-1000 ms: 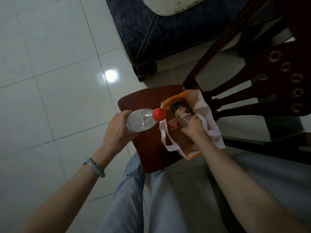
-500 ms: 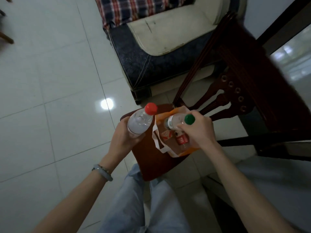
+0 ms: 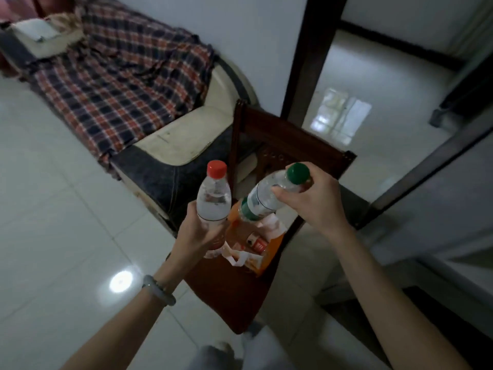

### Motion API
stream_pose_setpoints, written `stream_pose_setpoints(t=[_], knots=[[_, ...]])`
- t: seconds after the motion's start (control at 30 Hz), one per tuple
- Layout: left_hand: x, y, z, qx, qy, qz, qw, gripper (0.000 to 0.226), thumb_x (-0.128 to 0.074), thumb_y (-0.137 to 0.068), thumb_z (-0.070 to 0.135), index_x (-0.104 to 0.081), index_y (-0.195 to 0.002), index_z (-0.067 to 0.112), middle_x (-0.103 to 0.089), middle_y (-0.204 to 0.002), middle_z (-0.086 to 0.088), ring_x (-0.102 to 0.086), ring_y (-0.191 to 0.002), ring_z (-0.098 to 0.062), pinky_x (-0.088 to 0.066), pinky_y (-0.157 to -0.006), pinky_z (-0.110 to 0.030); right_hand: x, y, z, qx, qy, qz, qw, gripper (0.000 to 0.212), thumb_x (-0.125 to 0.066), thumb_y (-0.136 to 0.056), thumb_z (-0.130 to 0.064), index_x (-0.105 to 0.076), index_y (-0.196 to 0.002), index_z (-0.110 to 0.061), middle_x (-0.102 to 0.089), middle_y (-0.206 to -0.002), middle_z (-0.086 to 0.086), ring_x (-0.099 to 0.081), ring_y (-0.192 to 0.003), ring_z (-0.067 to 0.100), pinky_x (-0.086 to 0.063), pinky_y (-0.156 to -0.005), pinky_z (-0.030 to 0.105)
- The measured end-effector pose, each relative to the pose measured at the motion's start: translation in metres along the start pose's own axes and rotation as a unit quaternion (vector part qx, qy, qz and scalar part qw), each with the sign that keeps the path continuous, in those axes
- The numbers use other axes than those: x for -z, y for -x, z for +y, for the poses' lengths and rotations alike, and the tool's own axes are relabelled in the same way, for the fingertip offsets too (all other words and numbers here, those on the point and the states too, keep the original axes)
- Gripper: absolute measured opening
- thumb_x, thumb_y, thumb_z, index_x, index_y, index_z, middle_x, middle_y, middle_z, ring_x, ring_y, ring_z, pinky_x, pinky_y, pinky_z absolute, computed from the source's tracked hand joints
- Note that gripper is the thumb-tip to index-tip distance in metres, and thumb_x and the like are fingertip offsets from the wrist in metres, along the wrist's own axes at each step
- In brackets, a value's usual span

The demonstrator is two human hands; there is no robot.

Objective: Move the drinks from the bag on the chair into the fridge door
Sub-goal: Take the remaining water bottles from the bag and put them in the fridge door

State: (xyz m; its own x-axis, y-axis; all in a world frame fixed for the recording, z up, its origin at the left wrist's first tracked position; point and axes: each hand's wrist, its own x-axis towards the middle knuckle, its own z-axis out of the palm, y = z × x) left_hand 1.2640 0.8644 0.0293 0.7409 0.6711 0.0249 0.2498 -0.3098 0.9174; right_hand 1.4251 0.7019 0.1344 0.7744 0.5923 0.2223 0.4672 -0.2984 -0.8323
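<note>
My left hand (image 3: 196, 233) grips a clear bottle with a red cap (image 3: 214, 197) by its lower half, holding it upright. My right hand (image 3: 313, 202) holds a clear bottle with a green cap (image 3: 266, 197) near its neck, tilted, its base pointing down toward the bag. Both bottles hang above the orange and white bag (image 3: 262, 243), which lies on the dark wooden chair (image 3: 234, 297). A red-labelled item (image 3: 257, 244) shows inside the bag. No fridge is in view.
A sofa (image 3: 184, 134) with a plaid blanket (image 3: 120, 78) stands close to the chair on the left. A dark door frame (image 3: 306, 57) and an open doorway are behind the chair. White tiled floor (image 3: 58, 222) spreads to the left.
My right hand has lifted the green-capped bottle out of the bag and up. My left hand has turned the red-capped bottle upright. My head has tipped up, showing the sofa and doorway.
</note>
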Motion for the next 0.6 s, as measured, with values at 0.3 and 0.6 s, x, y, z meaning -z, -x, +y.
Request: stream_pose_setpoints(t=[0.3,0.6], knots=[[-0.03,0.042,0.054,-0.126,0.029,-0.19,0.973,0.064,-0.073,-0.073,0.042,-0.037,-0.121,0.022,-0.056,-0.112,0.005,-0.059,-0.101,-0.006,-0.052,-0.079,-0.028,0.064,0.128,-0.027,-0.07,0.085,0.148,0.983,0.028,-0.082,-0.061,-0.02,-0.063,-0.08,-0.015,-0.063,-0.07,-0.004,-0.058,-0.063,0.011,-0.047,-0.055,0.029],[-0.135,0.119,0.127,-0.277,0.007,-0.35,0.895,0.059,-0.079,-0.063,0.04,-0.048,-0.112,0.029,-0.059,-0.104,0.016,-0.057,-0.097,0.0,-0.051,-0.079,-0.026,0.172,0.264,-0.022,-0.184,0.15,0.222,0.946,0.03,-0.08,-0.059,-0.026,-0.064,-0.082,-0.018,-0.067,-0.077,0.001,-0.062,-0.074,0.015,-0.054,-0.065,0.043]])
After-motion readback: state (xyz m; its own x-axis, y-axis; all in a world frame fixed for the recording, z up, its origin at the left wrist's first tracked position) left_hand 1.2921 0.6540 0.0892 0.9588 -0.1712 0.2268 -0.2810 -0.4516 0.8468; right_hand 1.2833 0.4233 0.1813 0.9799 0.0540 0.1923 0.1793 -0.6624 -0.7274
